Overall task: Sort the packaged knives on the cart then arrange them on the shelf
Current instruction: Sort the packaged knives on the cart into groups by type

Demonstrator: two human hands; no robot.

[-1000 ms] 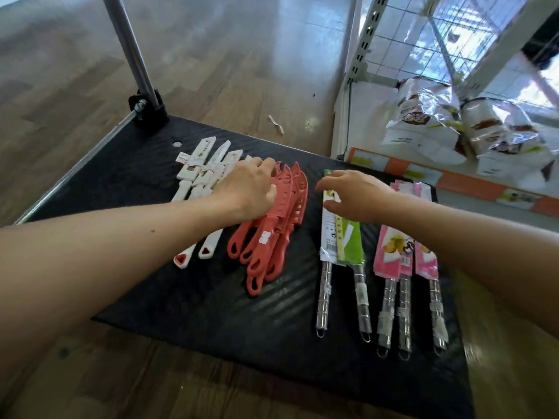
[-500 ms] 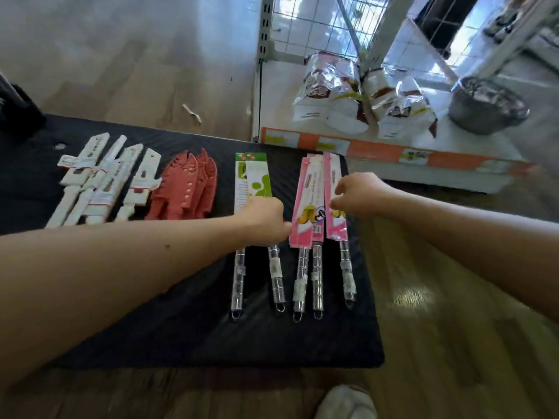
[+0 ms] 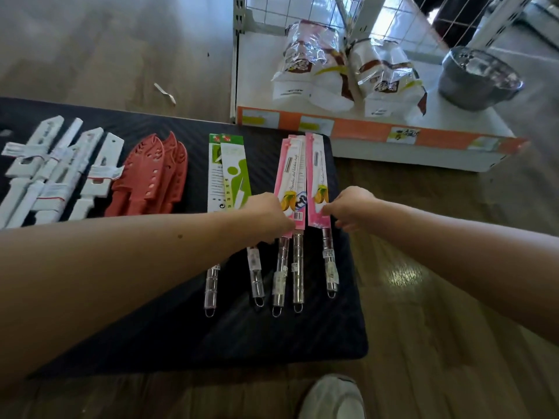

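On the black cart lie four sorted groups: several white-sheathed knives at the left, red-sheathed knives, two green-packaged knives, and three pink-packaged knives at the right edge, steel handles toward me. My left hand rests curled over the lower ends of the green and left pink packs. My right hand pinches the lower right edge of the rightmost pink pack. Both packs still lie flat on the cart.
A white shelf with an orange price strip stands just beyond the cart's right corner, holding two bagged packages and a steel pot. Wire grid backs the shelf. My white shoe is on the wooden floor.
My view swung right toward the shelf. My left hand left the red knives and moved onto the green and pink packs; my right hand shifted to the rightmost pink pack.
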